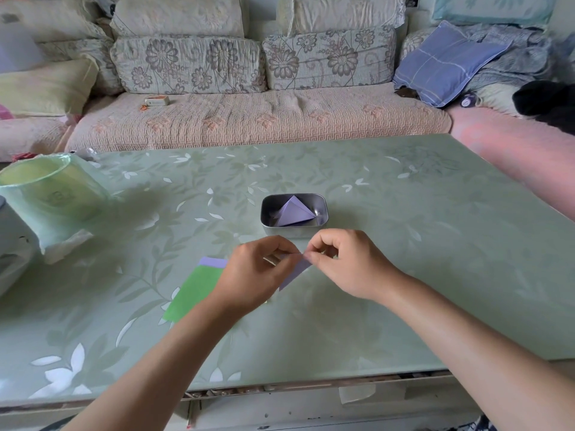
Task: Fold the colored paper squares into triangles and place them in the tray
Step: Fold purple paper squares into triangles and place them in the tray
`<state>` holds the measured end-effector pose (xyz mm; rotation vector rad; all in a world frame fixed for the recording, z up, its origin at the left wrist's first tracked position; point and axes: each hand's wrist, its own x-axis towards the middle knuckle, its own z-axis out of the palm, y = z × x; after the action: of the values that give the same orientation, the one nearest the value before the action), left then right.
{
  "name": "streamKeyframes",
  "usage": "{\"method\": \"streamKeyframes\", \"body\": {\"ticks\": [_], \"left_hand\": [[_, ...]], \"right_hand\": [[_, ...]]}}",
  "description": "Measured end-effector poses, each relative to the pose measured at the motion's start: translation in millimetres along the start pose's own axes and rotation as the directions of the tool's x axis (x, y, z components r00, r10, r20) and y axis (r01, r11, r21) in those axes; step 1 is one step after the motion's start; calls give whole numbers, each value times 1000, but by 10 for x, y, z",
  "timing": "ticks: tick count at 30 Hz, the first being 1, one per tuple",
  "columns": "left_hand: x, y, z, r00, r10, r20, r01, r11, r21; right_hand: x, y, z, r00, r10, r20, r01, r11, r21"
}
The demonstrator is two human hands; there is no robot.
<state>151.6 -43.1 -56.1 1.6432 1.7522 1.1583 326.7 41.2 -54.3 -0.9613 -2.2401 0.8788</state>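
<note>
A small metal tray (322, 213) stands at the table's middle with one folded purple triangle (292, 211) inside. Just in front of it, my left hand (255, 272) and my right hand (345, 262) both pinch a purple paper (295, 270) held a little above the table; its corners meet between my fingertips and a pointed flap hangs down. To the left, partly under my left forearm, a green paper square (193, 292) lies flat on the table, with the edge of another purple sheet (213, 262) showing beneath its far end.
A green bin lined with a plastic bag (53, 197) stands at the table's left, beside a white object (12, 250) at the left edge. The glass-topped table (404, 244) has a sofa (249, 119) with cushions behind it.
</note>
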Motion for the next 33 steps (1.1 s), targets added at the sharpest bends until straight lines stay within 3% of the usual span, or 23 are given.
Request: {"method": "streamKeyframes", "body": {"ticks": [7, 18, 22, 28, 31, 33], "left_hand": [[-11, 10, -56, 989, 145, -9, -139, 960, 243], [64, -39, -323, 998, 57, -14, -51, 958, 281], [77, -89, -363, 996, -25, -88, 42, 980, 196], [35, -18, -105, 985, -133, -114, 106, 972, -211], [44, 6, -21, 974, -166, -155, 119, 954, -275], [47, -3, -6, 976, -147, -159, 108, 967, -230]], "right_hand": [[-7, 8, 21, 998, -34, 48, 35, 999, -30], [9, -39, -9, 996, -87, 3, 88, 996, -27], [17, 5, -28, 998, -36, -42, 36, 999, 3], [24, -28, 9, 998, 48, -46, -38, 982, 186], [46, -15, 13, 995, 89, -34, -78, 969, 234], [37, 7, 20, 995, 103, -6, -100, 982, 163]]}}
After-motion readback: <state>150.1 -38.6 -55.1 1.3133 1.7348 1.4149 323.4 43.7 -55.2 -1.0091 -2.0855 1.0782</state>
